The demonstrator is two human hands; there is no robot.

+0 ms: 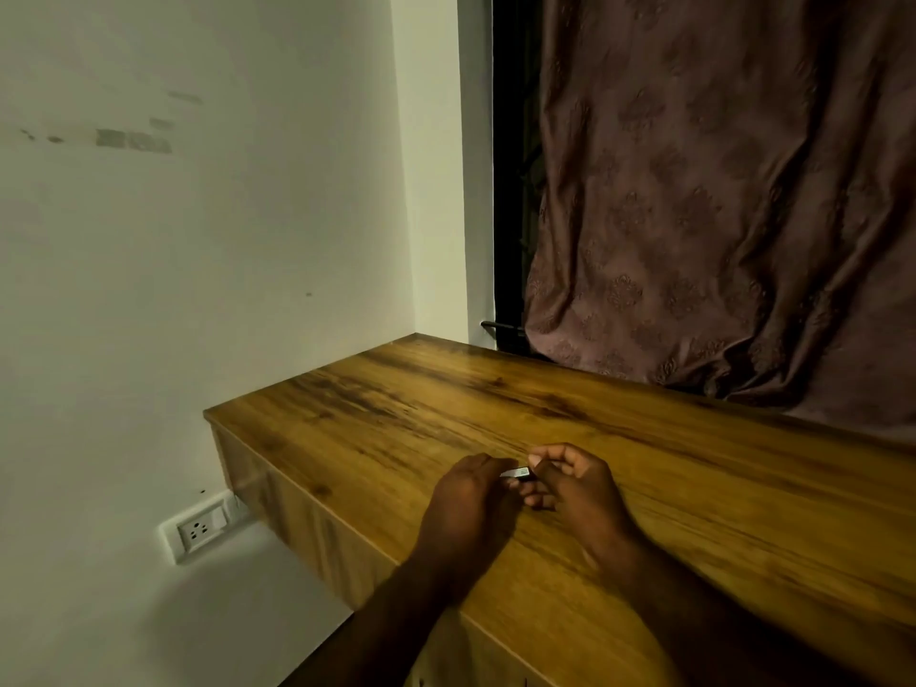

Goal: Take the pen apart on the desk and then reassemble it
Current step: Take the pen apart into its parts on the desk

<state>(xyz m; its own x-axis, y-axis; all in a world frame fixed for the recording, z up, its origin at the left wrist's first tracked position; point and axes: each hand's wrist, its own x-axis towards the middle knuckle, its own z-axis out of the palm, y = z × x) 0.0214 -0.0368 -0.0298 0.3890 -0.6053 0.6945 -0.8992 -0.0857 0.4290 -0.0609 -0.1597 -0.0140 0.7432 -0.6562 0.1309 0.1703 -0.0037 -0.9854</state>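
Pale, matt plastered wall point(198, 265) fills the left, scuffed with grey patches. Brownish-mauve curtain of embossed, creased fabric point(718, 190) hangs at right, its hem touching the back edge of the desk. Long rectangular wooden desk, glossy amber laminate with dark grain streaks point(446, 404), runs from the far corner toward the camera; its left edge is square and sharp, dropping to a panelled front. Surface bare all around the hands, with open room to the far end and to the right. White rectangular wall socket plate point(200, 527) sits low on the wall, beside the desk's left edge.

Left hand point(471, 493) and right hand point(570, 488) rest near the front edge, fingertips meeting. Both are closed in a pinch on the small pen, a short pale-and-dark piece point(518, 473) showing between them; the rest hidden. Whether it touches the desk: cannot tell.
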